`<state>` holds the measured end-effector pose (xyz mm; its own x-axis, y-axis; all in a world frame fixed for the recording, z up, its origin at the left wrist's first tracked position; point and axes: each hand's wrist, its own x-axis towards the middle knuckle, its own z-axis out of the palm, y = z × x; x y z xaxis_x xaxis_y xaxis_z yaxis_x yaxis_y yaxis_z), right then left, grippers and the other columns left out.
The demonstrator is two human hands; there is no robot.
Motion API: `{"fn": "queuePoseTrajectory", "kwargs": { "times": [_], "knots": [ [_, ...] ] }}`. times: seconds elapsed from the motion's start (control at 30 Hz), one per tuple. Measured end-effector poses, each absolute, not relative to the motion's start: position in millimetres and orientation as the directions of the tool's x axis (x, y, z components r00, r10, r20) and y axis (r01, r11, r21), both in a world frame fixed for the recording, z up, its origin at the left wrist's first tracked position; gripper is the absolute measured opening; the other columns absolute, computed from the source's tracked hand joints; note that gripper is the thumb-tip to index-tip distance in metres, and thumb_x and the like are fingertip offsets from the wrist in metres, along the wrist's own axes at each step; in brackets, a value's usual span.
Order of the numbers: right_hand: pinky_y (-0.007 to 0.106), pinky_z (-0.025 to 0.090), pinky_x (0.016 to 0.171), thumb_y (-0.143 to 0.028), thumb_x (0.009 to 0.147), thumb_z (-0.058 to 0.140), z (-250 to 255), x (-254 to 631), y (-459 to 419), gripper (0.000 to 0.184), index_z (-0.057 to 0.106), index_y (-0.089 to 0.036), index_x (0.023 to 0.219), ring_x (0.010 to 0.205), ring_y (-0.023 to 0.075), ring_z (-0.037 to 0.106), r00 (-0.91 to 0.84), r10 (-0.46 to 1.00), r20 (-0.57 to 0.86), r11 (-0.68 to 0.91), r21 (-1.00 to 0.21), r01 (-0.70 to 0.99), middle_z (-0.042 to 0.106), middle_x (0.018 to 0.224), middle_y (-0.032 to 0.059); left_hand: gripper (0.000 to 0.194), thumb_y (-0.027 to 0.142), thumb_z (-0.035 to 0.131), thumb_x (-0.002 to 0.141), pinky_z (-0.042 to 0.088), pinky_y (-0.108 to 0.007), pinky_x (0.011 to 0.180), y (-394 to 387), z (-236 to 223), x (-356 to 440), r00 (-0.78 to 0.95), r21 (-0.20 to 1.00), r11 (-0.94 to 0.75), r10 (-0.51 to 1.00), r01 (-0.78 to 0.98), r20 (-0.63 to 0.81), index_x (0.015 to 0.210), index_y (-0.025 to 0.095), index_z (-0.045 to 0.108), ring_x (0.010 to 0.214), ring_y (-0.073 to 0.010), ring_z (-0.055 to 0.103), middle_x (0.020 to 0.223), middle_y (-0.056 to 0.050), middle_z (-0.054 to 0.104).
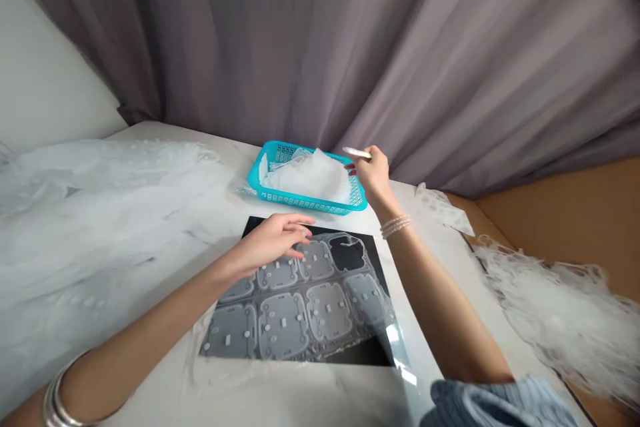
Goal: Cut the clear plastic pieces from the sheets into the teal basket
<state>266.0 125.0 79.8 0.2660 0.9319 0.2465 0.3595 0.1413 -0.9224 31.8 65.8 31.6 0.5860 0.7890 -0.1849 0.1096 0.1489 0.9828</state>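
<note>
My left hand (280, 241) hovers over or rests lightly on a translucent plastic sheet (330, 310), its fingers stretched and apart. Rows of rounded-square pieces with small tabs are moulded in the sheet. At its top right, one rounded-square opening (349, 253) shows the black mat (367, 353) underneath. My right hand (373, 172) grips a slim white pen-like tool (357, 153) beside the right end of a turquoise basket (305, 201). What tip the tool has, I cannot make out. White translucent pieces (313, 177) are heaped inside the basket.
A large pile of translucent plastic sheets (95, 227) covers the left of the white table (280, 390). Stringy plastic scraps (565, 307) lie in a cardboard box (565, 207) at the right. A perforated plastic piece (443, 208) sits near the table's right edge. Grey curtains (280, 47) hang behind.
</note>
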Motion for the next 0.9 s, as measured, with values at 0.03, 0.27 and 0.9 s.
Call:
{"fn": "queuePoseTrajectory", "kwargs": {
  "times": [0.03, 0.27, 0.9],
  "knots": [
    [0.025, 0.043, 0.06, -0.044, 0.09, 0.054, 77.7, 266.2, 121.8, 0.031, 0.032, -0.025, 0.08, 0.063, 0.0108, 0.057, 0.314, 0.912, 0.263, 0.137, -0.918, 0.373, 0.051, 0.075, -0.0036, 0.028, 0.026, 0.063, 0.084, 0.057, -0.041, 0.086, 66.5, 30.3, 30.1, 0.564, 0.987, 0.066, 0.814, 0.145, -0.137, 0.11, 0.02, 0.072, 0.107, -0.0288, 0.066, 0.116, -0.013, 0.07],
    [0.028, 0.041, 0.05, -0.062, 0.097, 0.032, 49.2, 228.2, 6.7, 0.043, 0.054, -0.028, 0.109, 0.055, 0.0146, 0.05, 0.245, 0.959, 0.144, 0.025, -0.902, 0.431, 0.054, 0.074, -0.0016, 0.034, 0.02, 0.054, 0.089, 0.025, -0.049, 0.116, 51.4, -9.1, -0.6, 0.721, 0.748, -0.587, 0.658, 0.309, 0.219, 0.119, 0.024, 0.07, 0.134, -0.0317, 0.048, 0.137, -0.009, 0.061],
    [0.031, 0.044, 0.063, -0.036, 0.1, 0.041, -9.0, 169.2, -18.0, 0.031, 0.065, -0.018, 0.094, 0.066, 0.0188, 0.061, 0.031, 0.983, 0.179, 0.085, -0.601, 0.795, 0.068, 0.077, 0.0056, 0.038, 0.029, 0.042, 0.099, 0.036, -0.053, 0.11, 32.9, -37.3, -22.3, 0.833, 0.118, -0.883, 0.468, 0.455, 0.294, 0.134, 0.016, 0.053, 0.134, -0.0355, 0.046, 0.143, -0.018, 0.052]
  ]
}}
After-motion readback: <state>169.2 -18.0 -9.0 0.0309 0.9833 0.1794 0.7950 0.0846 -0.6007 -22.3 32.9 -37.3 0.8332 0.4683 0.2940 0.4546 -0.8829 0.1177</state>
